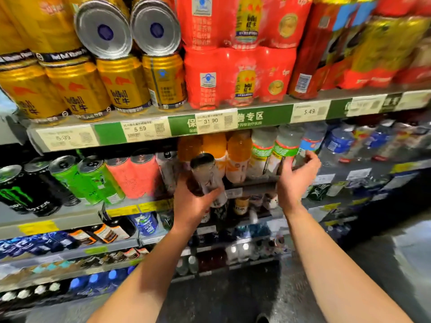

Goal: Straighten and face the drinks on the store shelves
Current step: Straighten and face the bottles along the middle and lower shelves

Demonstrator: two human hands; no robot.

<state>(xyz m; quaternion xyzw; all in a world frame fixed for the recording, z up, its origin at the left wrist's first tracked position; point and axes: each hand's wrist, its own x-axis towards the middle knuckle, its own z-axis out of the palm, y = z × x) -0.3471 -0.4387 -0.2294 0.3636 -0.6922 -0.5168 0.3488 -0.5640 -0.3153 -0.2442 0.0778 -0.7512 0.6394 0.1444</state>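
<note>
Head view: two bare forearms reach to a metal drinks shelf.
Left hand: fingers curled round a tall white-labelled can with a dark lid, tilted, held just off the shelf.
Right hand: fingers bent round a clear plastic bottle with a green label standing on the shelf.
Neighbours: smooth orange plastic bottles; glossy green cans.

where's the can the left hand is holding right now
In the head view, the can sits centre frame in the left hand, tilted, in front of the orange bottles on the second shelf, right of the pink cans.
</note>
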